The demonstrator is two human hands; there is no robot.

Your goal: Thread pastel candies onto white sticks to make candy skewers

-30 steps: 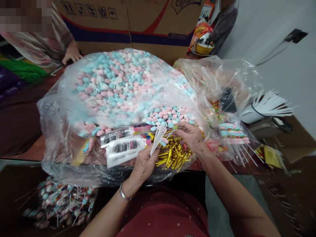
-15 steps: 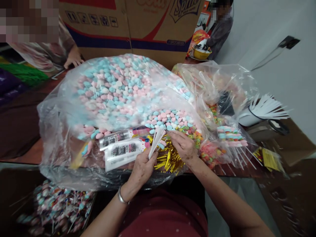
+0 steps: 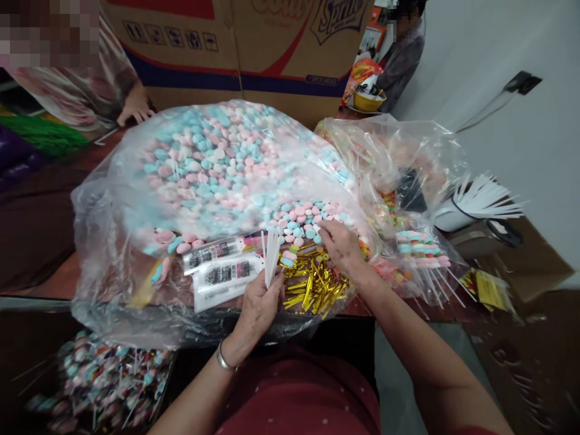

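Observation:
My left hand (image 3: 261,300) is closed around a bundle of white lollipop sticks (image 3: 272,251), tips pointing up. Beside the bundle, a pink-and-blue marshmallow piece with a small green gummy ring (image 3: 293,249) appears threaded on a stick in the same hand. My right hand (image 3: 343,251) reaches to the near edge of a loose pile of pink, blue and white marshmallows (image 3: 296,223). Its thumb and index finger look slightly apart at the pile, with nothing visible between them. Gold twist ties (image 3: 312,284) lie below, between my hands. Printed white packets (image 3: 229,275) lie left of the sticks.
A big clear bag of marshmallows (image 3: 203,157) fills the table's middle. Right are a bag of gummies (image 3: 389,151), finished marshmallow skewers (image 3: 421,248) and a container of white sticks (image 3: 448,214). Wrapped candy sticks (image 3: 113,380) fill a box lower left. A co-worker's hand (image 3: 136,109) rests behind.
My right hand has moved from the stick tips up and right to the marshmallow pile. My left hand has shifted slightly left, turning the bundle more upright. The green gummy ring now shows above the marshmallow piece.

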